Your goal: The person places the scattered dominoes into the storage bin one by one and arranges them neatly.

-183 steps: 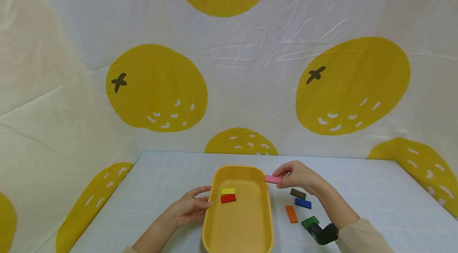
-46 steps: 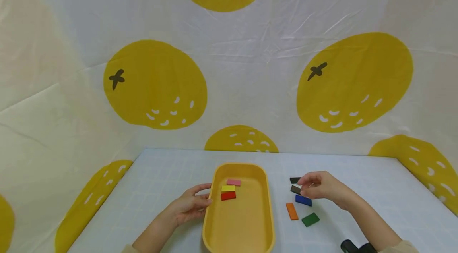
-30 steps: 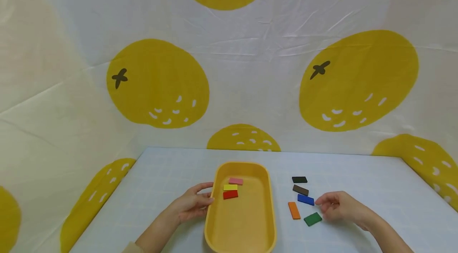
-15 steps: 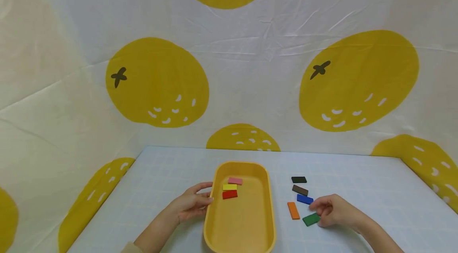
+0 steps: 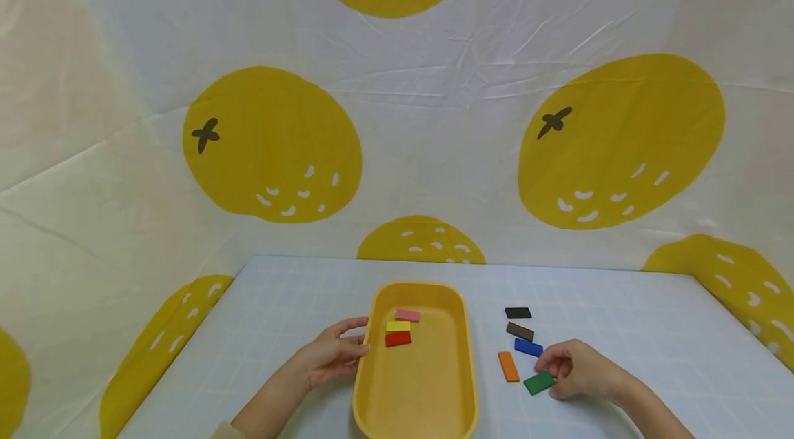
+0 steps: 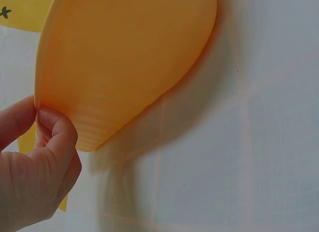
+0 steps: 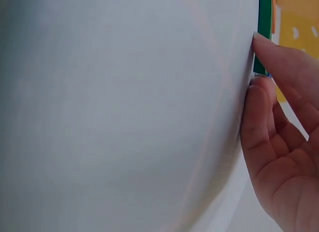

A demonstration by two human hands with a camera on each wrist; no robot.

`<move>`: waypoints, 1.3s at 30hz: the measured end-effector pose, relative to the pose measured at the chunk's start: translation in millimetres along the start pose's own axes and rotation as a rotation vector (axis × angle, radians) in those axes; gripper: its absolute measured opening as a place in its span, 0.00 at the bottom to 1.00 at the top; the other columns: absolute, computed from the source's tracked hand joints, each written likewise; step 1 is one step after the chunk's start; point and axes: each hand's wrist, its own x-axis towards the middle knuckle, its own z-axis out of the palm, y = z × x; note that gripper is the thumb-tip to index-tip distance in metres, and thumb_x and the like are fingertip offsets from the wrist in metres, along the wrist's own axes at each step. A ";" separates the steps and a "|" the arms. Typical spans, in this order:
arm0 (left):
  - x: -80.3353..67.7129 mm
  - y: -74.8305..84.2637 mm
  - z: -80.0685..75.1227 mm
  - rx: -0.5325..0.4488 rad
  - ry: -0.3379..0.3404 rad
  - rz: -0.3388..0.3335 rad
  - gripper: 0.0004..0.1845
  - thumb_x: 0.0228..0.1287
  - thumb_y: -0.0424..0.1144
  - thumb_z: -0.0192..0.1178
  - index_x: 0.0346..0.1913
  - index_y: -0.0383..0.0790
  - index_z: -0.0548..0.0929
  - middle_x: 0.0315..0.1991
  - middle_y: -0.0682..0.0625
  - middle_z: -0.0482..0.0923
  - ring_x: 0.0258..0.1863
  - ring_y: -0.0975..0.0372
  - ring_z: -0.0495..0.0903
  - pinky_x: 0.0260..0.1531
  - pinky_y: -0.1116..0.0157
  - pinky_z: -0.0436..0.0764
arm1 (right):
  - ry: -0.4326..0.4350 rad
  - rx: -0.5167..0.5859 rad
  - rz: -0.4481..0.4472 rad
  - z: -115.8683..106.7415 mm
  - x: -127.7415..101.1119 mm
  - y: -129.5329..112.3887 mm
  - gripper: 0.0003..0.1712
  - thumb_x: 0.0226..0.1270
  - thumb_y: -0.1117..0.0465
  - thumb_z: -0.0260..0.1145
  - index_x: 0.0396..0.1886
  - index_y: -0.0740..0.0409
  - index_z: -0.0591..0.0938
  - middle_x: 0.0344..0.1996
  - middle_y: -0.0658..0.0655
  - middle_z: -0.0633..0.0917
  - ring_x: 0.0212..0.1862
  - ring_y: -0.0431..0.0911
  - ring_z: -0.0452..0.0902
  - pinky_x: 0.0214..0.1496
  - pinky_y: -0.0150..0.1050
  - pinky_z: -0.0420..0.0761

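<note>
On the left, my left hand (image 5: 335, 356) pinches the rim of a yellow-orange plastic tray (image 5: 415, 391) between thumb and fingers; the left wrist view shows that grip at the wall of the tray (image 6: 124, 52). Inside lie a pink block (image 5: 407, 315), a yellow block (image 5: 398, 327) and a red block (image 5: 398, 339), all flat and rectangular. To the right, my right hand (image 5: 583, 370) has thumb and fingers about the right end of a green block (image 5: 538, 383) lying on the table. In the right wrist view the thumb touches the green block (image 7: 264, 17); the other fingertips are partly hidden.
Beside the tray lie an orange block (image 5: 509, 366), a blue block (image 5: 527, 347), a brown block (image 5: 520, 331) and a black block (image 5: 517, 313). The table (image 5: 298, 294) has a pale checked cover. A fruit-print cloth (image 5: 434, 149) stands behind it.
The pink block went from my right hand into the tray. My right hand then moved from the black and brown blocks to the green one and closed around its end. The left hand stayed.
</note>
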 end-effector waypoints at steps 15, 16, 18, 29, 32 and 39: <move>1.5 2.1 -1.4 0.005 -0.007 0.001 0.33 0.62 0.22 0.54 0.68 0.33 0.55 0.56 0.37 0.70 0.41 0.57 0.78 0.43 0.62 0.78 | -0.054 -0.087 -0.031 -0.7 0.3 -8.9 0.12 0.46 0.69 0.73 0.32 0.61 0.80 0.24 0.55 0.76 0.29 0.47 0.70 0.28 0.32 0.71; 1.4 2.3 -1.6 0.005 -0.007 0.003 0.33 0.62 0.22 0.54 0.68 0.33 0.55 0.56 0.37 0.70 0.41 0.57 0.78 0.43 0.62 0.78 | -0.049 -0.085 -0.028 -1.2 0.0 -10.1 0.12 0.46 0.69 0.73 0.32 0.61 0.80 0.25 0.55 0.77 0.29 0.47 0.70 0.29 0.32 0.72; 1.0 2.7 -1.6 0.002 -0.005 0.004 0.33 0.61 0.22 0.54 0.68 0.33 0.55 0.56 0.37 0.70 0.41 0.57 0.77 0.42 0.63 0.78 | -0.031 -0.085 -0.016 -2.2 -0.5 -12.1 0.13 0.46 0.69 0.73 0.32 0.61 0.80 0.26 0.55 0.77 0.29 0.48 0.70 0.29 0.33 0.73; 1.5 1.1 -2.2 0.005 -0.003 0.004 0.33 0.61 0.22 0.54 0.69 0.33 0.55 0.57 0.37 0.69 0.41 0.58 0.77 0.43 0.61 0.78 | 0.058 -0.031 0.016 -8.1 1.5 -18.2 0.15 0.47 0.67 0.73 0.36 0.64 0.80 0.29 0.55 0.76 0.30 0.48 0.72 0.31 0.35 0.74; 1.5 0.3 -2.2 0.004 0.005 -0.001 0.33 0.61 0.22 0.54 0.68 0.33 0.55 0.56 0.37 0.69 0.41 0.58 0.77 0.43 0.62 0.78 | 0.059 -0.009 -0.015 -9.0 3.4 -21.2 0.15 0.48 0.66 0.73 0.37 0.64 0.80 0.30 0.55 0.76 0.29 0.46 0.72 0.31 0.34 0.73; -0.4 -0.1 -3.2 -0.005 -0.043 0.018 0.33 0.62 0.22 0.53 0.69 0.32 0.53 0.53 0.40 0.71 0.39 0.60 0.77 0.41 0.64 0.78 | 0.058 0.001 -0.060 -11.6 9.5 -35.6 0.15 0.49 0.67 0.72 0.38 0.65 0.81 0.31 0.55 0.77 0.28 0.44 0.73 0.32 0.34 0.73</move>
